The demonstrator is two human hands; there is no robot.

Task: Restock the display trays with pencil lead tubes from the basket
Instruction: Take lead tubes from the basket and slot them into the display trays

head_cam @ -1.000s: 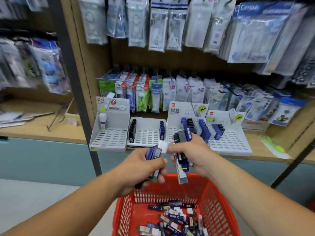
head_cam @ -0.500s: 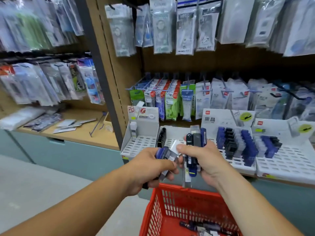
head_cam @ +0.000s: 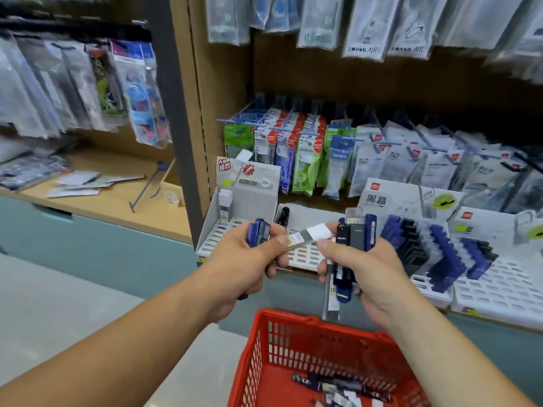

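My left hand (head_cam: 249, 262) grips a few blue pencil lead tubes (head_cam: 258, 230) and pinches one end of a clear white-capped tube (head_cam: 308, 236). My right hand (head_cam: 361, 268) holds a bundle of blue and black lead tubes (head_cam: 355, 233) upright, its thumb touching the white-capped tube's other end. Below my hands stands the red basket (head_cam: 273, 342) with several loose tubes (head_cam: 340, 386) in it. White slotted display trays line the shelf: a nearly bare left tray (head_cam: 211, 239), a middle tray (head_cam: 305, 257), and right trays (head_cam: 499, 289) holding rows of blue and black tubes (head_cam: 435, 251).
Packaged stationery hangs on pegs above the trays (head_cam: 308, 160) and higher up (head_cam: 364, 27). A dark upright post (head_cam: 176, 142) divides the shelving; the left bay has hanging packs (head_cam: 132, 92) and loose packets on a wooden shelf (head_cam: 88, 183). Pale floor lies at lower left.
The view has shifted left and closer to the shelf, so the basket sits lower right. My hands have drawn apart, with the white-capped tube now stretched between them.
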